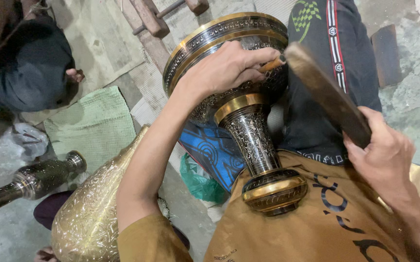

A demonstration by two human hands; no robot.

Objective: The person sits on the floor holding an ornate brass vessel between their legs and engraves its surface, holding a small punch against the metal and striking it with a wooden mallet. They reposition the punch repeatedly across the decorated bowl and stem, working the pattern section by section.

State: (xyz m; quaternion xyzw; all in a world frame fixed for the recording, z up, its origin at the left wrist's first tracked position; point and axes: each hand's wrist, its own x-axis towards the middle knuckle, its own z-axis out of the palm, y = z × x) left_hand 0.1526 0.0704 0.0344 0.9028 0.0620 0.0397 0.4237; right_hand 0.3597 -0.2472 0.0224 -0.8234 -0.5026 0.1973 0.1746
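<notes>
Hammering on metal was the work in hand. We held a big engraved brass vase on our lap, in the middle of the frame, with its foot against our brown shirt and its wide bowl pointing toward the top.

Our left hand lay on the bowl, fingers curled tight around a small chisel and pinching it. The tip was hidden behind the hand, so we could not tell just where it met the metal. Our right hand, at the right of the frame, was closed around a wooden mallet. The mallet's far end was up just beside the top of the chisel.

We judged that this was the carving step, one tap at a time. The next hit called for a steady chisel and a soft, straight knock on its top, so the line stayed neat.

Another gold vase lay at the lower left, and a dark shiny one lay on the floor at the far left. A green cloth sat near them. Another person crouched in the upper left.
</notes>
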